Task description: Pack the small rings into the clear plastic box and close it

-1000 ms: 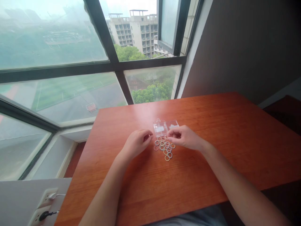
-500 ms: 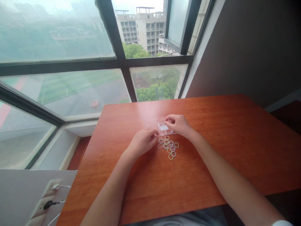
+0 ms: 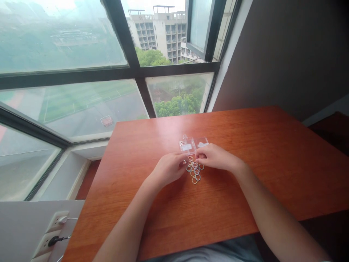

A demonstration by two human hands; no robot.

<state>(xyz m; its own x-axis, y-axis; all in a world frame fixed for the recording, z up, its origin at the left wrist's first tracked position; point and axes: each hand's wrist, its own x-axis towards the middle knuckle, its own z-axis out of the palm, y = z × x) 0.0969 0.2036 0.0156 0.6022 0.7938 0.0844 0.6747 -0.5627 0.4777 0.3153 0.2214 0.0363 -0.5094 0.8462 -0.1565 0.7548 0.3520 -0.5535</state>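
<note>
A loose cluster of small pale rings, like thin hair ties, lies on the table between my hands. My left hand reaches over its upper left side, fingers curled together at the nearest rings; whether one is pinched is hidden. On the right, my right hand has its thumb and fingers drawn together just above the cluster, and what they hold, if anything, does not show. Behind the hands lies a clear plastic box with compartments and a white label, its transparent lid spread to the right. A few rings rest in its far left part.
The reddish-brown wooden table extends to both sides. Dark-framed windows stand along its far edge, and a grey wall is at right. Wall sockets with plugged cables are at lower left.
My right hand has come back from the box toward the rings, uncovering the lid. The left hand has shifted right, onto the cluster's upper left rings. The view has turned slightly.
</note>
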